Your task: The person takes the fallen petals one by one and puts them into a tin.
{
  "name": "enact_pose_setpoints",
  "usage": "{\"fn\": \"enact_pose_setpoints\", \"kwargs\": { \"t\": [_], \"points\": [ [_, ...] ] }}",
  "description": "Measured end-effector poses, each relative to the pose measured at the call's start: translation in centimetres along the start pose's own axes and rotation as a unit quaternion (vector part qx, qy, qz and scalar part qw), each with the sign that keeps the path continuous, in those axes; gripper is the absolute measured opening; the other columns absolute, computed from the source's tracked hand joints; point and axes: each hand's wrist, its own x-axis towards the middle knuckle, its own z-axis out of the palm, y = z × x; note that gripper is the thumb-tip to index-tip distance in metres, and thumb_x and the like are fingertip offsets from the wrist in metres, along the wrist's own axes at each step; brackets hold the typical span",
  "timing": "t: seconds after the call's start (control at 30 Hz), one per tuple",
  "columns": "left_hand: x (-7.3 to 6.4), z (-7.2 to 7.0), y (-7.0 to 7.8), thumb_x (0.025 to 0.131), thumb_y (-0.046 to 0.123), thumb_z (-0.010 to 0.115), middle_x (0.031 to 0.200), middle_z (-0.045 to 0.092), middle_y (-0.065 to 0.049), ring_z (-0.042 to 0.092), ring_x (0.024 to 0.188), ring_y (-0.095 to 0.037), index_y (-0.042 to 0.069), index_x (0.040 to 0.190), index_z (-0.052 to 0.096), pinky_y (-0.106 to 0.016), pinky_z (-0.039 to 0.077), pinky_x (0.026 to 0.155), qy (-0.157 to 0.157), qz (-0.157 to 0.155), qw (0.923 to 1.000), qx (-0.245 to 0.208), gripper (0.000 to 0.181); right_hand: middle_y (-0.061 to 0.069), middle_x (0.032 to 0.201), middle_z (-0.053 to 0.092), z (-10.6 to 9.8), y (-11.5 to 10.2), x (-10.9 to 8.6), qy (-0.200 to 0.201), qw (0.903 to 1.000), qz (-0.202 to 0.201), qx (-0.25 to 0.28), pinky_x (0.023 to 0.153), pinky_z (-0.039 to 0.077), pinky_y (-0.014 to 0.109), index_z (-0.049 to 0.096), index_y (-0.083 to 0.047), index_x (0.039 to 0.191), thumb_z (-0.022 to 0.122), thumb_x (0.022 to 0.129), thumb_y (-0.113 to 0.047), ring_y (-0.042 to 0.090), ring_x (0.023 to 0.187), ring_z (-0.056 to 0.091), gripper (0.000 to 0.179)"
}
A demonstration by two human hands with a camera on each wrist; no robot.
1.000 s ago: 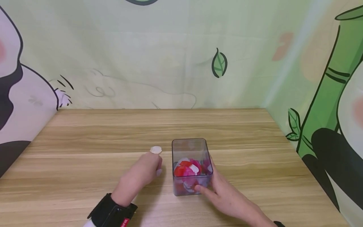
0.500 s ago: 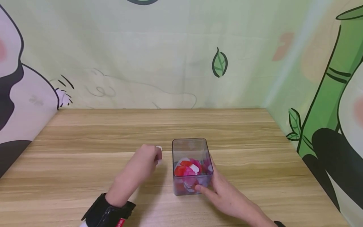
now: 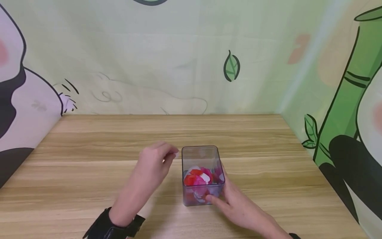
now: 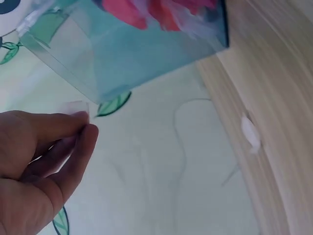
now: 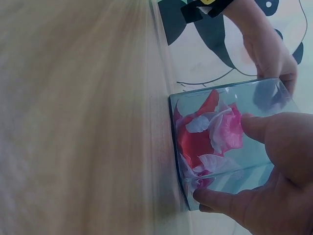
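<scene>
A clear, smoky-tinted box [image 3: 200, 151] stands on the wooden table, open at the top. Inside it lie red, pink and white artificial flower petals [image 3: 197, 177]. My right hand [image 3: 238, 207] grips the box at its near right corner, thumb on the front wall and fingers along the side. Just left of the box's rim, my left hand [image 3: 152, 162] is raised over the table. Between its thumb and fingertips it pinches a thin white petal [image 4: 76, 106], mostly covered in the head view. Another white petal [image 4: 250, 133] lies on the tabletop below.
The wooden table [image 3: 104, 136] reaches back to a pale green cloth backdrop [image 3: 149, 66] with cartoon pandas and bamboo. Black bands [image 3: 111, 225] are strapped round the wrists.
My left hand has picked a white petal off the table and lifted it up and right, toward the box's rim. My right hand and the box have stayed in place.
</scene>
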Motion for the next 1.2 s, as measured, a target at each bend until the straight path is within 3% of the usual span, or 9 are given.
{"fn": "enact_pose_setpoints", "kwargs": {
  "t": [0.13,0.33,0.47,0.7,0.83,1.03,1.2],
  "points": [
    [0.0,-0.1,1.3,0.078,-0.016,0.08,0.085,0.072,-0.008,0.07,0.076,-0.019,-0.001,0.087,0.075,-0.028,0.06,0.069,0.024,0.013,0.9995,-0.014,0.018,0.007,0.163,0.031,0.0,0.1,0.0,0.002,1.0,-0.004,0.003,0.115,0.032,0.051,-0.01,-0.035,0.163,0.066,0.102,-0.026,0.024,0.146,0.038,0.099],
    [-0.3,0.1,2.8,0.077,-0.015,0.082,0.087,0.071,-0.005,0.069,0.075,-0.016,0.001,0.089,0.075,-0.026,0.059,0.068,0.018,0.026,0.9992,-0.025,0.021,0.007,0.163,0.032,0.0,0.1,0.0,0.005,0.9999,-0.015,-0.001,0.116,0.031,0.05,-0.01,-0.031,0.164,0.067,0.101,-0.024,0.023,0.145,0.038,0.099],
    [-0.3,0.4,3.0,0.076,-0.013,0.084,0.087,0.07,-0.004,0.068,0.074,-0.016,0.002,0.089,0.074,-0.025,0.059,0.066,0.015,0.041,0.9988,-0.024,0.022,0.007,0.161,0.034,0.0,0.0,0.0,0.004,0.9999,-0.016,0.005,0.115,0.033,0.049,-0.01,-0.031,0.164,0.067,0.102,-0.024,0.022,0.144,0.04,0.099],
    [-0.4,0.7,2.9,0.075,-0.007,0.088,0.091,0.069,-0.007,0.072,0.076,-0.018,0.0,0.095,0.074,-0.027,0.06,0.068,0.0,0.037,0.9986,-0.038,0.025,0.006,0.16,0.037,0.0,0.0,0.0,0.003,0.9999,-0.015,0.001,0.115,0.034,0.049,-0.007,-0.029,0.165,0.066,0.102,-0.026,0.021,0.143,0.041,0.097],
    [-0.3,0.7,2.7,0.076,-0.007,0.087,0.092,0.069,-0.007,0.071,0.077,-0.021,0.001,0.097,0.074,-0.029,0.06,0.069,0.012,0.039,0.9985,-0.037,0.026,0.006,0.16,0.036,0.0,-0.1,0.0,0.0,0.9999,-0.008,0.007,0.115,0.034,0.048,-0.008,-0.034,0.164,0.066,0.102,-0.027,0.021,0.143,0.041,0.096],
    [-0.1,0.5,1.5,0.082,-0.009,0.081,0.094,0.069,-0.011,0.068,0.078,-0.025,-0.002,0.098,0.073,-0.034,0.06,0.07,0.03,-0.003,0.9995,-0.008,0.019,0.005,0.162,0.033,0.0,-0.1,0.0,0.006,1.0,-0.004,-0.006,0.116,0.032,0.048,-0.009,-0.034,0.164,0.068,0.101,-0.025,0.021,0.145,0.038,0.1],
    [-0.1,0.5,-0.1,0.084,-0.009,0.077,0.094,0.069,-0.014,0.069,0.082,-0.031,-0.004,0.1,0.073,-0.044,0.058,0.072,-0.012,-0.054,0.9967,0.06,0.018,0.006,0.163,0.032,0.0,-0.1,0.0,0.007,0.9999,-0.007,-0.013,0.115,0.033,0.048,-0.009,-0.028,0.165,0.068,0.101,-0.024,0.022,0.145,0.038,0.1]
  ]
}}
